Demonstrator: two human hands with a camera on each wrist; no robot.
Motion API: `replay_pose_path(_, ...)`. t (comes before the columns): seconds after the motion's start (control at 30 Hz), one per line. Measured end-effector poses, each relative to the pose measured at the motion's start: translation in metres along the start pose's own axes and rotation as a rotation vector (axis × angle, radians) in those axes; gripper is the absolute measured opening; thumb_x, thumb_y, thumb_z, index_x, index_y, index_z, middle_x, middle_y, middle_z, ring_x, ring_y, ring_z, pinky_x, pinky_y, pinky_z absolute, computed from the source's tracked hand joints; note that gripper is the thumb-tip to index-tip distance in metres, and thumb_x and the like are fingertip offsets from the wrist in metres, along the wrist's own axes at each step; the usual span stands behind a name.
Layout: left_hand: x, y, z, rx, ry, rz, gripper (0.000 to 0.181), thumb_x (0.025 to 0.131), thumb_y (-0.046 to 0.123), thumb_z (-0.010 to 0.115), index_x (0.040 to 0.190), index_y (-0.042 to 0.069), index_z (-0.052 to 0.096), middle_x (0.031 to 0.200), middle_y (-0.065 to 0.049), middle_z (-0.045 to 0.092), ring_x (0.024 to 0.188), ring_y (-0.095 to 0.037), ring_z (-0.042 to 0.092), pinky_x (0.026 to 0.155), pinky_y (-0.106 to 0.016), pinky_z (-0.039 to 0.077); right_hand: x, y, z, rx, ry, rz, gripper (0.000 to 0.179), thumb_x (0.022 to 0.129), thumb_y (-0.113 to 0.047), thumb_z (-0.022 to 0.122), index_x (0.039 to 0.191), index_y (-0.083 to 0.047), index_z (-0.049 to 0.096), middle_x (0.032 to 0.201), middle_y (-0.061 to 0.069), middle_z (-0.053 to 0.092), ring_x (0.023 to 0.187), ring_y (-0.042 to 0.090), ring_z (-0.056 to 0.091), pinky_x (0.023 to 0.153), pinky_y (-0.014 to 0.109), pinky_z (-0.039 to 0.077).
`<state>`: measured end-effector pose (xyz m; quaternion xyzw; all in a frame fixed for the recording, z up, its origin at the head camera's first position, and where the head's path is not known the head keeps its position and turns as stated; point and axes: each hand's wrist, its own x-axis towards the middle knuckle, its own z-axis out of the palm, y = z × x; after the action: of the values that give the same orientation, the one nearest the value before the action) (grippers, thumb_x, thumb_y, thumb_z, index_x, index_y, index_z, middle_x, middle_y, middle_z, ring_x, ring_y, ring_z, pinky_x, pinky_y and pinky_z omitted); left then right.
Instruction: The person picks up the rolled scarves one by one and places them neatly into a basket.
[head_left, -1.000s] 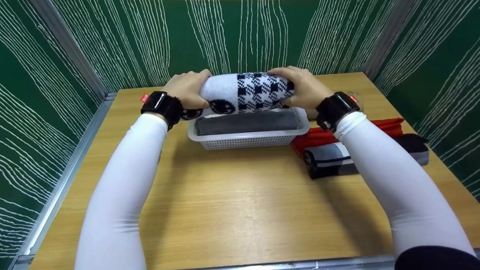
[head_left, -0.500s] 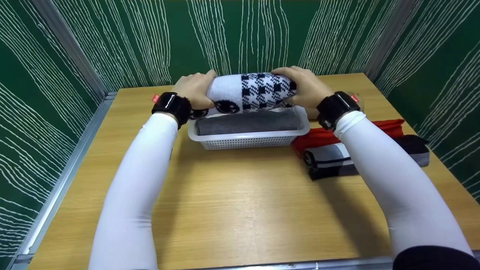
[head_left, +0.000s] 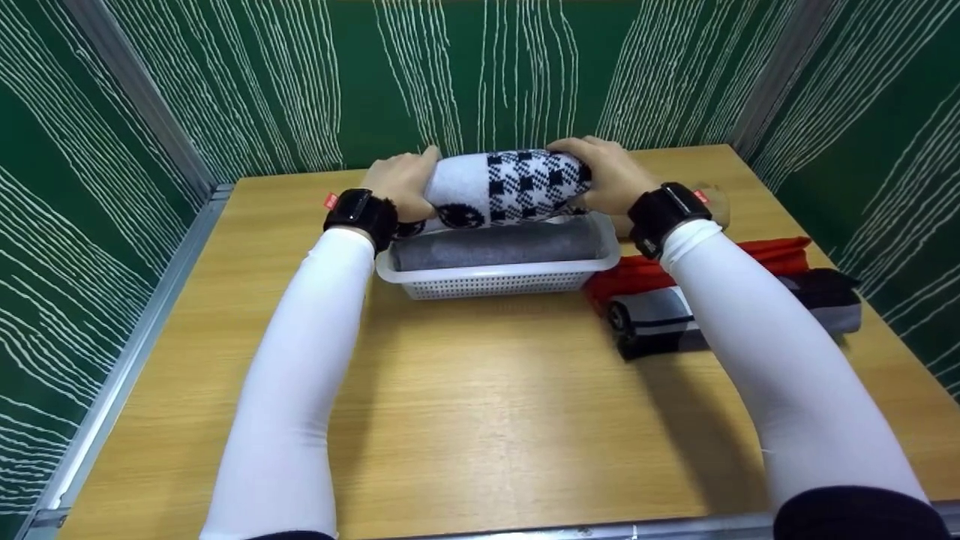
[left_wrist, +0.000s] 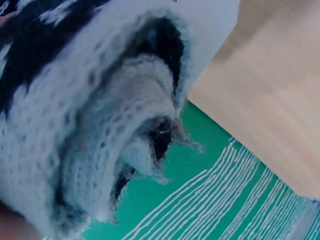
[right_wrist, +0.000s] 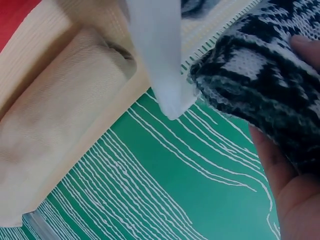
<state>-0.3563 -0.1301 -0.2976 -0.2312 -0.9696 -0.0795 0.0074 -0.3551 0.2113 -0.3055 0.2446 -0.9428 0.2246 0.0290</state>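
A rolled knitted scarf [head_left: 517,184], white with black checks and black round motifs, is held lengthwise over the back of a white plastic basket [head_left: 491,273]. My left hand [head_left: 401,184] grips its left end, and my right hand [head_left: 611,176] grips the right end. Loose spiral layers and a fringed edge of the scarf [left_wrist: 120,110] show in the left wrist view. In the right wrist view, the fingers [right_wrist: 280,167] lie against the scarf's other end, beside the basket's corner. Inside the basket lies a grey rolled cloth [head_left: 502,246].
Right of the basket lie a red cloth [head_left: 772,255] and a grey, black and white rolled cloth [head_left: 660,319], partly under my right forearm. A beige rolled cloth [right_wrist: 70,110] is behind my right wrist. Green panels [head_left: 525,75] with white lines enclose the wooden table [head_left: 480,420].
My left hand has moved right and slightly down, bringing the scarf's left end closer to my right hand. The right hand has barely shifted, and the basket stays in place.
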Motion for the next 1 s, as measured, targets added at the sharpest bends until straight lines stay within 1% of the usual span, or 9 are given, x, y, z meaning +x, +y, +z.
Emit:
replay_pose_path(0.17,0.003,0.003,0.005,-0.002,-0.004,-0.008,0.061,0.087,0.02,0.079,0.139,0.004,0.05,0.132,-0.023,0.069,0.124,-0.042,0.067,0.107,-0.062,0.055,0.003,0.004,0.003,-0.008,-0.009,0.007,0.09,0.079,0.009,0.083,0.16,-0.016,0.051,0.153,0.028,0.055,0.142,0.05,0.051,0.12,0.07,0.042)
replay_pose_path(0.33,0.009,0.004,0.011,0.027,-0.006,-0.009,0.06,0.087,0.016,0.077,0.139,0.004,0.05,0.133,-0.022,0.069,0.125,-0.042,0.067,0.108,-0.061,0.055,0.007,0.008,0.007,-0.037,-0.029,0.023,0.089,0.08,0.009,0.081,0.16,-0.014,0.05,0.153,0.029,0.055,0.142,0.051,0.051,0.121,0.07,0.042)
replay_pose_path(0.57,0.014,0.008,0.017,0.063,-0.029,-0.018,0.07,0.089,0.015,0.076,0.15,0.003,0.046,0.139,-0.023,0.068,0.13,-0.042,0.066,0.111,-0.06,0.054,0.01,0.008,0.01,-0.062,-0.074,0.069,0.091,0.081,0.006,0.084,0.162,-0.014,0.047,0.154,0.029,0.053,0.144,0.053,0.05,0.121,0.071,0.041)
replay_pose_path(0.7,0.019,0.007,0.02,0.078,-0.033,-0.027,0.068,0.088,0.014,0.078,0.148,0.003,0.048,0.137,-0.023,0.069,0.128,-0.042,0.067,0.109,-0.061,0.055,0.011,0.01,0.013,-0.076,-0.094,0.079,0.092,0.082,0.003,0.087,0.163,-0.012,0.045,0.155,0.03,0.052,0.145,0.054,0.049,0.121,0.071,0.041)
replay_pose_path(0.83,0.022,0.005,0.024,0.087,-0.039,-0.026,0.068,0.086,0.02,0.083,0.143,0.003,0.05,0.135,-0.022,0.07,0.127,-0.042,0.067,0.109,-0.06,0.054,0.012,0.011,0.015,-0.106,-0.112,0.078,0.093,0.082,0.0,0.088,0.164,-0.01,0.043,0.155,0.031,0.052,0.145,0.055,0.049,0.121,0.071,0.041)
replay_pose_path(0.93,0.022,0.004,0.025,0.084,-0.057,-0.025,0.076,0.084,0.026,0.087,0.146,0.003,0.049,0.14,-0.022,0.068,0.131,-0.042,0.066,0.114,-0.057,0.052,0.011,0.01,0.015,-0.132,-0.119,0.07,0.094,0.082,-0.003,0.09,0.163,-0.01,0.044,0.154,0.031,0.053,0.143,0.054,0.051,0.121,0.07,0.042)
replay_pose_path(1.0,0.021,0.003,0.024,0.08,-0.074,-0.022,0.083,0.083,0.029,0.088,0.151,0.003,0.047,0.145,-0.022,0.065,0.135,-0.042,0.063,0.118,-0.057,0.049,0.011,0.009,0.015,-0.152,-0.127,0.06,0.095,0.081,-0.004,0.091,0.163,-0.009,0.044,0.154,0.032,0.054,0.142,0.054,0.053,0.121,0.069,0.042)
